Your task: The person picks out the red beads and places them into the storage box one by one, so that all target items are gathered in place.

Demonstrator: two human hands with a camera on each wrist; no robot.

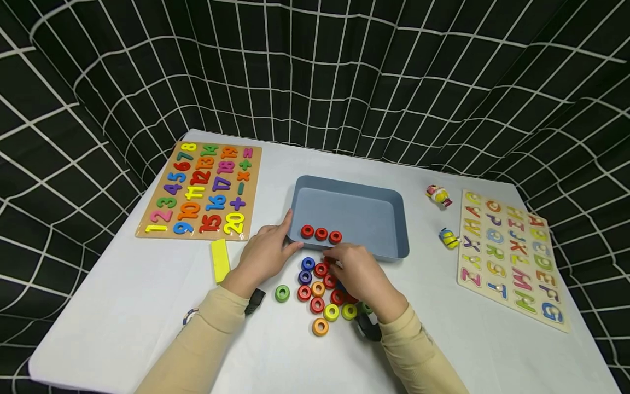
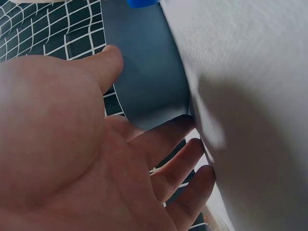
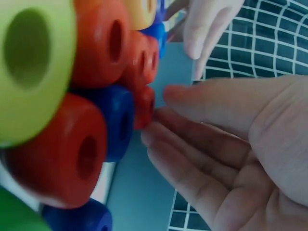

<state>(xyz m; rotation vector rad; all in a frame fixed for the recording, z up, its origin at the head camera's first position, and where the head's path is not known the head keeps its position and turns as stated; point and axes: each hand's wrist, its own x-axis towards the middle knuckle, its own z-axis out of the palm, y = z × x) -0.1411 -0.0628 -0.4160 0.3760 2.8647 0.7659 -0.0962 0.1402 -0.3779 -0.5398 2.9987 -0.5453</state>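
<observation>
A blue-grey tray (image 1: 351, 210) lies mid-table with three red rings (image 1: 321, 234) along its near side. My left hand (image 1: 263, 254) rests at the tray's near left corner, thumb by the front wall and fingers along the side, loosely extended. In front of the tray, my right hand (image 1: 361, 273) bends its fingertips around a red ring (image 3: 144, 108), largely hidden by the hand in the head view. Beside and below that hand lies a loose cluster of rings: red (image 1: 304, 293), blue (image 1: 308, 264), orange (image 1: 320, 327), yellow (image 1: 331, 312) and green (image 1: 282, 294).
A number puzzle board (image 1: 197, 191) lies at the left, with a yellow block (image 1: 220, 261) near its lower edge. On the right are a letter puzzle board (image 1: 509, 257) and two small toy figures (image 1: 438, 195). A black gridded curtain (image 1: 315, 76) surrounds the table.
</observation>
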